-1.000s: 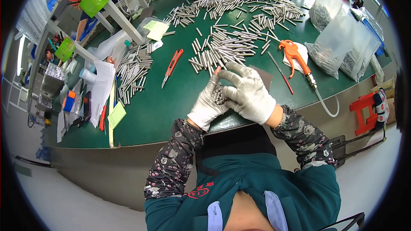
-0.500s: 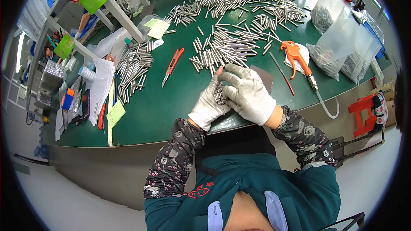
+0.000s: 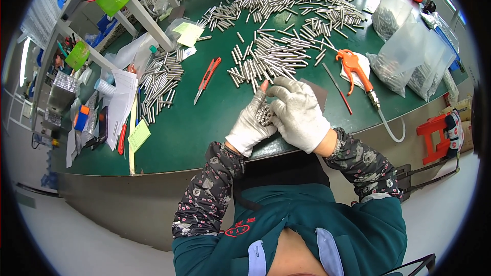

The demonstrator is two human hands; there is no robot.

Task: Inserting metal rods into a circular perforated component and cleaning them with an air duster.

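Steel pins [image 3: 263, 115], bundled, sat frame-centre | my left hand [image 3: 250, 125] clenched them end-on, keeping them even | right hand [image 3: 299, 115] cupped over, fingers curled, steadying | loose pins [image 3: 271, 59] above.

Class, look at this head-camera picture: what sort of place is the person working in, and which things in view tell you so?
Most likely a factory assembly or sorting bench: a green work table strewn with metal pins, an orange air blow gun on a hose, and gloved hands, left hand holding a pin bundle.
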